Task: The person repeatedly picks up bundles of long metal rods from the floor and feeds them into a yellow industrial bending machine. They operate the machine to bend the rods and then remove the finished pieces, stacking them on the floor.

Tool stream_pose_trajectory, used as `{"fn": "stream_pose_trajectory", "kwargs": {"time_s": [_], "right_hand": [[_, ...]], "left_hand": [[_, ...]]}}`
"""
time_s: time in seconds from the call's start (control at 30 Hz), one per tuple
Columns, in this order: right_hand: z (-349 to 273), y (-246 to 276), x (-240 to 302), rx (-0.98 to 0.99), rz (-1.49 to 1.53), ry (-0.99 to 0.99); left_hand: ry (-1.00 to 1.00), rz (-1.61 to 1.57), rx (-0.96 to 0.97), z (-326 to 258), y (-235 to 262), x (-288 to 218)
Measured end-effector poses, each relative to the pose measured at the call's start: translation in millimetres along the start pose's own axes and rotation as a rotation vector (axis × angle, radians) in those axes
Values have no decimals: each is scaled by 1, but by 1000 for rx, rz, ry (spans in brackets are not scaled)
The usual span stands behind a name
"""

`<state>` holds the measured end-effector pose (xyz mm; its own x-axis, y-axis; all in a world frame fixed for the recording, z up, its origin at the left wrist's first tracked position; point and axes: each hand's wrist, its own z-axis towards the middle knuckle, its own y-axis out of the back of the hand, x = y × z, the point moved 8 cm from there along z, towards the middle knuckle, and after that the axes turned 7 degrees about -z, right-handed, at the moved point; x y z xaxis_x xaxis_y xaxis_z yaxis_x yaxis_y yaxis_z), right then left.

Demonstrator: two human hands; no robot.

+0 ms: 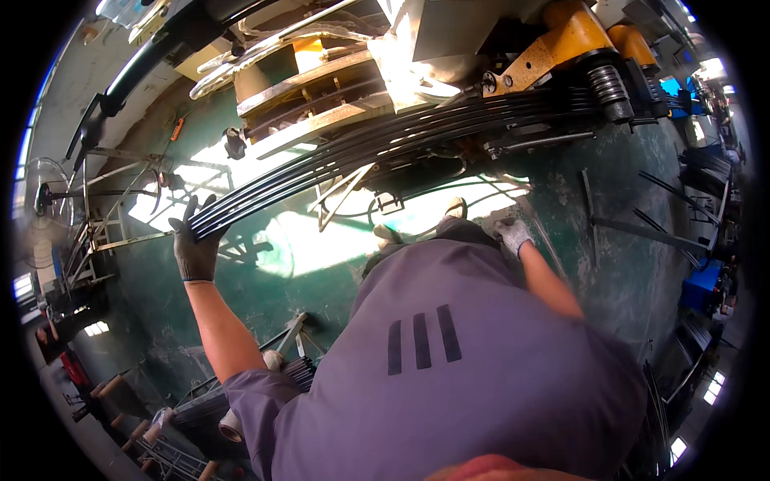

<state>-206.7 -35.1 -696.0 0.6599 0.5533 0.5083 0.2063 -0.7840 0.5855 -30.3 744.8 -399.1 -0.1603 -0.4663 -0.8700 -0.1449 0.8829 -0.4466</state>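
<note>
My left hand [196,244], in a grey work glove, grips the near-left ends of a bundle of long black tubes [337,160]. Its fingers lie around the tube ends. The tubes run up to the right in a slight arc, side by side, toward a machine with an orange arm [553,52] and a coiled spring [609,90]. Low beside my body on the right hangs my right hand [514,234], also gloved. Its fingers are loosely bent and a little apart, with nothing visible in them.
A wooden-edged frame [317,92] stands behind the tubes. A pedestal fan [50,196] and metal stands are at the left. Nearer lies a rack with more dark tubes [301,373]. Metal bars [642,232] lie on the green floor at the right.
</note>
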Motion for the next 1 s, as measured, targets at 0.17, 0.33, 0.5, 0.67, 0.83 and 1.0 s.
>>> {"fn": "stream_pose_trajectory", "kwargs": {"time_s": [0.17,0.33,0.5,0.67,0.83,1.0], "right_hand": [[7,31,23,43,-128,-86],[91,79,-38,31,-184,-44],[129,158,-42,202,-170,-119],[230,229,-93,132,-1099,564],[234,287,-87,34,-289,33],[215,277,-92,-66,-293,146]], "left_hand": [[-108,-320,-520,2,10,9],[-279,-694,-754,-36,19,107],[109,-661,-722,3,-157,287],[514,-597,-465,17,-339,432],[322,149,-193,54,-412,376],[117,394,-121,56,-432,336]]}}
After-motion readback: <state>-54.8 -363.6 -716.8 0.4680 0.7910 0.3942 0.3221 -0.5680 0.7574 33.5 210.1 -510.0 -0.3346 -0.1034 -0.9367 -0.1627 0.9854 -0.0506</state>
